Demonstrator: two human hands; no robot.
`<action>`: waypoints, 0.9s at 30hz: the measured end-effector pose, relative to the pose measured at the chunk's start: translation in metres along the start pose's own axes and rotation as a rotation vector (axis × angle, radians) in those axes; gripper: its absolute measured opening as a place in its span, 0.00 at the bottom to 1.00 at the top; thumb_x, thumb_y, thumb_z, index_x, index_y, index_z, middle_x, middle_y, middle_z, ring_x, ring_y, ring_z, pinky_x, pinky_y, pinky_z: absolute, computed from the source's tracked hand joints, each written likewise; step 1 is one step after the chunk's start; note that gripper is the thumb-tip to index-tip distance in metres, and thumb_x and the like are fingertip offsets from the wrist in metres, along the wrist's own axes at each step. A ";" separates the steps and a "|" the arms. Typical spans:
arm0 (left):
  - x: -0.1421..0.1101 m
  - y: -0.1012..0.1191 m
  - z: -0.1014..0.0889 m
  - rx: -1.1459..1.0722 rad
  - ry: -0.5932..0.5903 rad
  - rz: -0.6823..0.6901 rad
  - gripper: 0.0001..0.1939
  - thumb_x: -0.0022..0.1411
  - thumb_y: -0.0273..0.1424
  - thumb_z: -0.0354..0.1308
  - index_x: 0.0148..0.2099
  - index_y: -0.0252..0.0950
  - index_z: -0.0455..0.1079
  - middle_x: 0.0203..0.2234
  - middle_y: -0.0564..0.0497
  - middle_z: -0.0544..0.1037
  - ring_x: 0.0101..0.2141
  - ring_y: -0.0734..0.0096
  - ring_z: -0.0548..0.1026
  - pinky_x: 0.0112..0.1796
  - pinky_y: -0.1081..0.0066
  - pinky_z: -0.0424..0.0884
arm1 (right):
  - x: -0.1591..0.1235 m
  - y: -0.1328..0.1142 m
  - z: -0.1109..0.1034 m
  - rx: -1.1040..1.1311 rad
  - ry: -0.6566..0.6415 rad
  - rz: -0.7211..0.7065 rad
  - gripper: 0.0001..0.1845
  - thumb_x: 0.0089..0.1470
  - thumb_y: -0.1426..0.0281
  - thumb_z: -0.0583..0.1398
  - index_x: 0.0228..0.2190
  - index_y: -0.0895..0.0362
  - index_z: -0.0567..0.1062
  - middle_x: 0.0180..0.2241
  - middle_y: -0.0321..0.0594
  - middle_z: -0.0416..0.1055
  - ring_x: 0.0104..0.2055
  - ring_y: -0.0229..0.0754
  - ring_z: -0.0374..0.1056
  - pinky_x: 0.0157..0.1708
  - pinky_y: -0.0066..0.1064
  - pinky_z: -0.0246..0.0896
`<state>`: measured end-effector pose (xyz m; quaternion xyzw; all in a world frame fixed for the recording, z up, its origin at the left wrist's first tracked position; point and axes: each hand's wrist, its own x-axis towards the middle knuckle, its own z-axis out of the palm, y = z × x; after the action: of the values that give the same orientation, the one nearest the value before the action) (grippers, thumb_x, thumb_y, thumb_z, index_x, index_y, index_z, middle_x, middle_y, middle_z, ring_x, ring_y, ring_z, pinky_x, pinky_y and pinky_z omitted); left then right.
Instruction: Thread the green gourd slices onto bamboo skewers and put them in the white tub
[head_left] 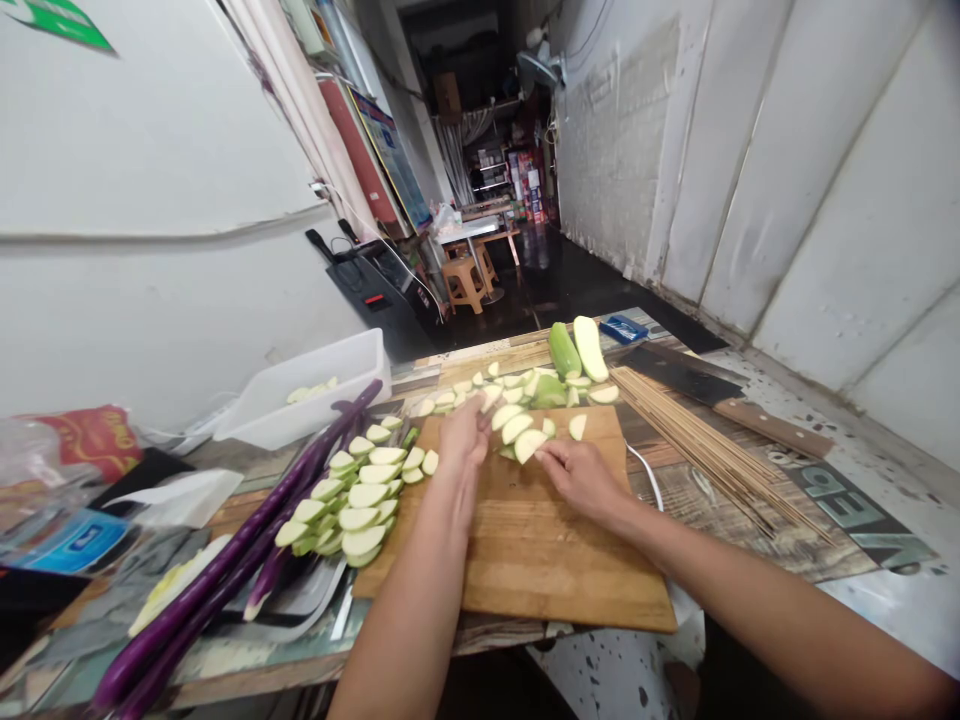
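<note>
Over the wooden cutting board [555, 540], my left hand [466, 430] pinches a pale half-round zucchini slice [490, 397] at its fingertips. My right hand [581, 472] is closed in a pinch at the near end of a row of zucchini slices [517, 428], lined up as on a skewer; the stick itself is hidden. One loose slice [577, 427] lies on the board's far right. More cut pieces [517, 381] are scattered along its far edge. Left of my left forearm, skewer-like rows of slices [367, 495] are stacked on a tray [319, 600].
Long purple eggplants [240, 540] lie at the left, beside a white plastic bin [300, 385]. On the right are bamboo skewers [697, 450] and a cleaver [772, 425] with a wooden handle. Zucchini halves [589, 348] and a blue packet [624, 329] sit at the back.
</note>
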<state>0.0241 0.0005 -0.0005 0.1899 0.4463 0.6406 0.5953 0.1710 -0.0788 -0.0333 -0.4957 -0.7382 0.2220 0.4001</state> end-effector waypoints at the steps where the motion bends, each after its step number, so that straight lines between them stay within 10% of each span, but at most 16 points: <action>1: 0.000 0.000 0.000 0.001 -0.001 -0.005 0.03 0.52 0.19 0.54 0.32 0.28 0.67 0.26 0.44 0.76 0.28 0.66 0.76 0.32 0.69 0.74 | 0.002 0.001 0.000 0.088 -0.020 0.045 0.16 0.53 0.69 0.50 0.16 0.58 0.62 0.15 0.33 0.58 0.20 0.33 0.54 0.21 0.24 0.44; 7: 0.001 0.001 -0.001 -0.005 0.009 -0.027 0.03 0.52 0.19 0.54 0.32 0.29 0.67 0.26 0.45 0.76 0.27 0.69 0.76 0.32 0.72 0.73 | 0.009 0.007 0.001 0.449 -0.090 0.272 0.15 0.51 0.64 0.51 0.18 0.58 0.64 0.11 0.29 0.56 0.14 0.30 0.48 0.15 0.22 0.42; 17: -0.005 -0.001 0.004 0.001 0.022 -0.030 0.03 0.53 0.19 0.54 0.32 0.29 0.67 0.25 0.46 0.76 0.28 0.69 0.76 0.31 0.72 0.73 | 0.000 0.000 -0.003 -0.105 0.066 -0.011 0.15 0.53 0.70 0.50 0.19 0.59 0.69 0.19 0.37 0.66 0.22 0.35 0.58 0.24 0.25 0.47; 27: -0.004 0.003 0.001 0.006 -0.007 -0.054 0.03 0.53 0.20 0.54 0.32 0.29 0.67 0.25 0.46 0.76 0.26 0.70 0.75 0.32 0.71 0.73 | 0.009 0.001 -0.006 0.505 -0.173 0.351 0.16 0.52 0.62 0.49 0.26 0.60 0.70 0.12 0.28 0.55 0.11 0.30 0.45 0.14 0.23 0.40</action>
<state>0.0243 -0.0023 0.0037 0.1817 0.4513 0.6223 0.6133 0.1742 -0.0704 -0.0268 -0.4799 -0.5942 0.5053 0.4017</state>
